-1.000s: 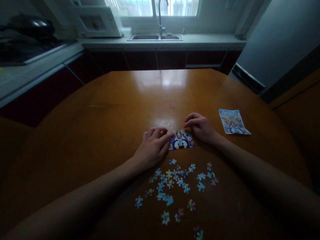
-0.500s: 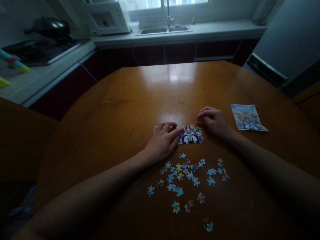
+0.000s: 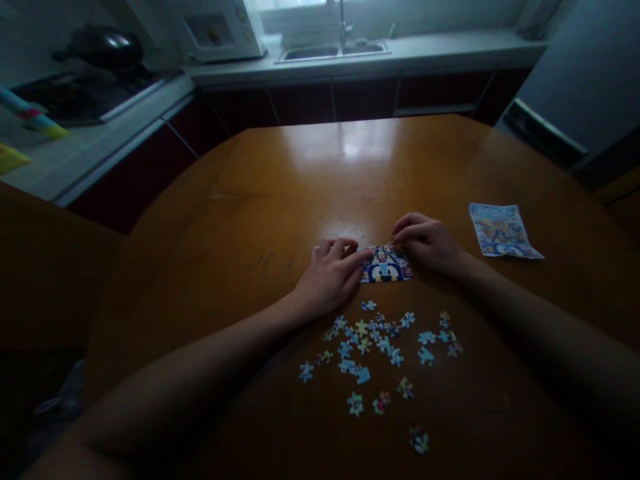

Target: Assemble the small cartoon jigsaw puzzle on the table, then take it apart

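partial puzzle lies about midway between the surface's left and right edges, long axis seemingly parallel to far edge. left hand: fingers loosely spread, 1 over its left end. right hand: fingers narrow at its far right corner, can't tell if gripping.

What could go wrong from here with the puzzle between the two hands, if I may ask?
The joined puzzle might shift or split if the left hand, lying over its left side, presses unevenly. The right hand, at the far right corner, could knock that edge apart. Loose pieces lie on the near side, so a hand drawn back might scatter them.
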`<state>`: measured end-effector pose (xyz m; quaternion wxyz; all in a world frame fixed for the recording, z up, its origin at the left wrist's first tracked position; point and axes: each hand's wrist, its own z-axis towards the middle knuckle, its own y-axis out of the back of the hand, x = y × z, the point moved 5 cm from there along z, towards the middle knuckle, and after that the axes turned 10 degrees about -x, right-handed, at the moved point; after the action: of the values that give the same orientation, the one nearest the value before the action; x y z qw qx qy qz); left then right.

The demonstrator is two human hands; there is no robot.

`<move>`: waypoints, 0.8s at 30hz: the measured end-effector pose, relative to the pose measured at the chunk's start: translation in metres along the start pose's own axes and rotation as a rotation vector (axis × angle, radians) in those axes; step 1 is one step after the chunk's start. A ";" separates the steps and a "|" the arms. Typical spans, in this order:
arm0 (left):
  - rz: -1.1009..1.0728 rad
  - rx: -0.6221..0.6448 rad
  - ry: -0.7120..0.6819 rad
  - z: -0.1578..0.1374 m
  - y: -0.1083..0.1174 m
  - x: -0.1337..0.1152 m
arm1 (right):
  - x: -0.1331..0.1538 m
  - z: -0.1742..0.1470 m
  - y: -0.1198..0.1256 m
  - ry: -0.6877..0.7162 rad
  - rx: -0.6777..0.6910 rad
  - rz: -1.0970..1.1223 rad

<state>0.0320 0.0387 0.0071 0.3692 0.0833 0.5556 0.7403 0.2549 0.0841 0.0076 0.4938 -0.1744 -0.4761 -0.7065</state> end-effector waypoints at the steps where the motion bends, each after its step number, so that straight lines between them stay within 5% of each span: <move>1: -0.004 0.001 0.002 0.000 0.000 0.000 | -0.001 0.000 0.001 -0.014 -0.022 0.004; 24: -0.004 -0.008 -0.004 0.002 0.002 -0.002 | -0.008 0.002 -0.001 -0.072 -0.013 -0.023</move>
<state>0.0333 0.0387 0.0104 0.3720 0.0820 0.5520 0.7417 0.2575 0.0899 0.0021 0.4668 -0.1974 -0.4911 -0.7085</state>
